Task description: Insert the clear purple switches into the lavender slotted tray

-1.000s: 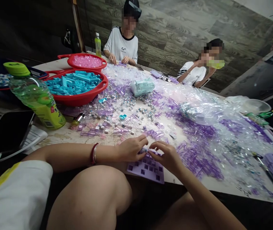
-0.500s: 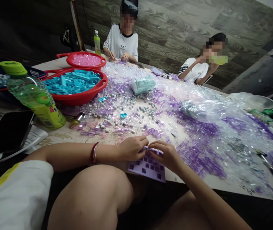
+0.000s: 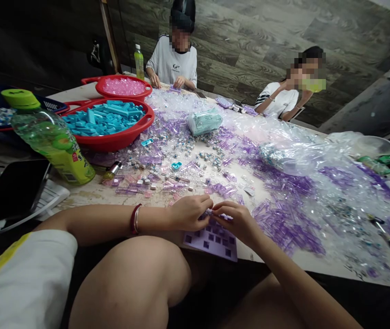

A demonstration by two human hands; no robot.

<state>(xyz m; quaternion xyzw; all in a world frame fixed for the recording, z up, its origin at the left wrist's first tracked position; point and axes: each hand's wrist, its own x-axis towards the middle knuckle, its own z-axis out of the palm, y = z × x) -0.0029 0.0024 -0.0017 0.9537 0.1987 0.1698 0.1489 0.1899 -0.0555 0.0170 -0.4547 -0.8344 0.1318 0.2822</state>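
A flat light-purple plate with square cut-outs (image 3: 203, 242) lies at the near table edge, its far end partly covered by my hands. My left hand (image 3: 190, 212) is closed over that far end, fingers curled around a tiny part too small to name. From the other side my right hand (image 3: 238, 220) meets it, thumb and fingertips pinched together at the same spot. What exactly sits between the fingertips is hidden. Clear purple plastic pieces (image 3: 224, 188) lie just beyond my hands, and a larger heap of them (image 3: 284, 224) spreads to the right.
Red baskets hold turquoise pieces (image 3: 104, 116) and pink pieces (image 3: 123, 87). A green-capped bottle (image 3: 58, 141) and a phone (image 3: 12, 189) are at left. A wrapped pack (image 3: 204, 121) lies mid-table, clear plastic bags (image 3: 294, 153) at right. Two people (image 3: 172, 61) sit across the table.
My hands stay at the far end of the plate with only slight finger movement. The person across has lowered their head a little.
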